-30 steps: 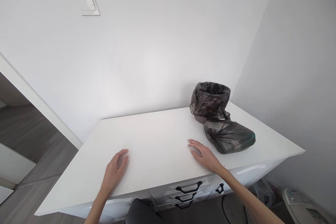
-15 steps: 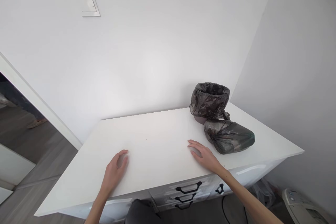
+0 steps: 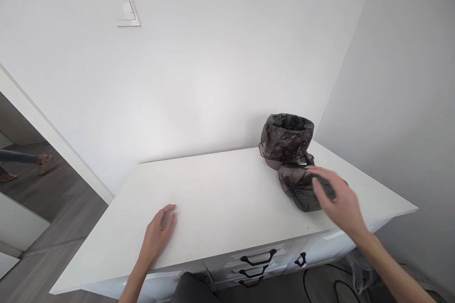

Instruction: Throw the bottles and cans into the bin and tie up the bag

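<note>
My left hand [image 3: 158, 234] rests at the left part of the white tabletop [image 3: 213, 199], its thumb and fingers apart with nothing between them. At the right, a tied dark plastic bag [image 3: 298, 189] lies on its side with contents I cannot make out. My right hand [image 3: 339, 201], slightly blurred, is over the right part of this bag, fingers apart, hiding some of it; whether it touches the bag I cannot tell. Just behind stands a round bin [image 3: 273, 164] lined with a black bag [image 3: 284, 144] folded over its rim.
Drawers with black handles [image 3: 259, 258] are below the front edge. A light switch [image 3: 128, 13] is on the wall. Through the doorway at left, a person's legs [image 3: 17, 156] show. Cables [image 3: 306, 284] and a clear plastic bag [image 3: 359, 272] lie on the floor at right.
My right hand has moved right and is now over the tied bag. My left hand has stayed in place. The camera view has shifted slightly, and the person beyond the doorway has moved.
</note>
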A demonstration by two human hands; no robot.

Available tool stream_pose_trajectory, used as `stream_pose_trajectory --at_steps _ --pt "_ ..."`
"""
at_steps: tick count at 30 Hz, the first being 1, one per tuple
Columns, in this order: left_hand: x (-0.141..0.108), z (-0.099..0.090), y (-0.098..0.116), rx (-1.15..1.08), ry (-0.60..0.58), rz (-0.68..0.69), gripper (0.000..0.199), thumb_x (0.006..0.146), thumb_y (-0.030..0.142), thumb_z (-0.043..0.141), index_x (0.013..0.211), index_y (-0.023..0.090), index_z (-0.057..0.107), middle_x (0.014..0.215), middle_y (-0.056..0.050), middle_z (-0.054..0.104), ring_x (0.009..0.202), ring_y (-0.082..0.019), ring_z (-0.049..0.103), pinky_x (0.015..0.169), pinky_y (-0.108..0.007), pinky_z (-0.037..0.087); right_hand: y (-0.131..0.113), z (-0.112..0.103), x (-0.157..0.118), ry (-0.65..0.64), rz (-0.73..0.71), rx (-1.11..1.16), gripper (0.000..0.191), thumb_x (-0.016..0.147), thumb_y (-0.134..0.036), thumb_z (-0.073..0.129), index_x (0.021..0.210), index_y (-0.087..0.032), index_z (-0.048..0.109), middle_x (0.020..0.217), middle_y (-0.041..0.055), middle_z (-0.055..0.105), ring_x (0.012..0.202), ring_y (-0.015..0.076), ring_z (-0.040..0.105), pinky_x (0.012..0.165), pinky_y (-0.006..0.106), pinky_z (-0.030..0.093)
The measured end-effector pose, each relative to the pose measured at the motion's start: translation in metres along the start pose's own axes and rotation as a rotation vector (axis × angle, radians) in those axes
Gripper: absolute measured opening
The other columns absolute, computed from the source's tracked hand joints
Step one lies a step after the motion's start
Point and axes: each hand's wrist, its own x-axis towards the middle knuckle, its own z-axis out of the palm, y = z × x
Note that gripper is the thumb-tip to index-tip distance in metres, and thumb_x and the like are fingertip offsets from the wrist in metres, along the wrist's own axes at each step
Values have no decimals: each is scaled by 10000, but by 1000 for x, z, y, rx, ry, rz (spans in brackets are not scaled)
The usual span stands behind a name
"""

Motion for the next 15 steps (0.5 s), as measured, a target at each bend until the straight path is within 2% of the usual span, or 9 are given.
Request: stream_pose_trajectory --at_steps 2,4,7,9,12,15 --pt "-1 0 0 -5 -3 -9 417 967 543 486 1241 280 659 1382 -54 684 1280 -297 632 830 -356 581 34 -13 6 57 144 -146 408 1012 -506 458 1258 -241 646 1302 134 685 1241 302 633 1020 461 548" --pt "-2 -1 1 -7 1 -13 419 964 544 489 1240 281 663 1377 -54 688 1280 -299 633 856 -367 581 78 -19 2 36 318 -241 527 1000 -578 430 1353 -222 596 1375 156 644 1308 345 585 1069 523 504" --pt "-3 -2 1 -9 4 -9 419 963 545 492 1243 285 663 1379 -50 687 1286 -299 631 865 -369 581 140 -15 -17 -108 485 -244 650 969 -669 410 1365 -188 593 1410 175 628 1348 391 550 1138 592 428" --pt "-3 -2 0 -11 1 -8 412 965 542 490 1243 289 660 1382 -44 686 1291 -296 627 848 -359 580 165 -10 -32 -214 537 -189 660 973 -688 391 1344 -192 619 1406 166 638 1343 381 560 1151 576 425" --pt "-3 -1 -1 -14 -2 -17 396 967 534 487 1235 298 658 1383 -28 686 1291 -288 626 828 -346 575 174 0 -53 -250 530 -134 621 994 -671 405 1383 -231 608 1451 130 615 1372 347 544 1181 548 411" --pt "-3 0 -3 -8 -10 -30 391 971 532 481 1240 305 651 1396 -16 677 1283 -279 627 818 -339 568 158 14 -71 -263 474 -74 566 1019 -617 431 1461 -284 548 1509 81 578 1417 314 512 1217 530 381"
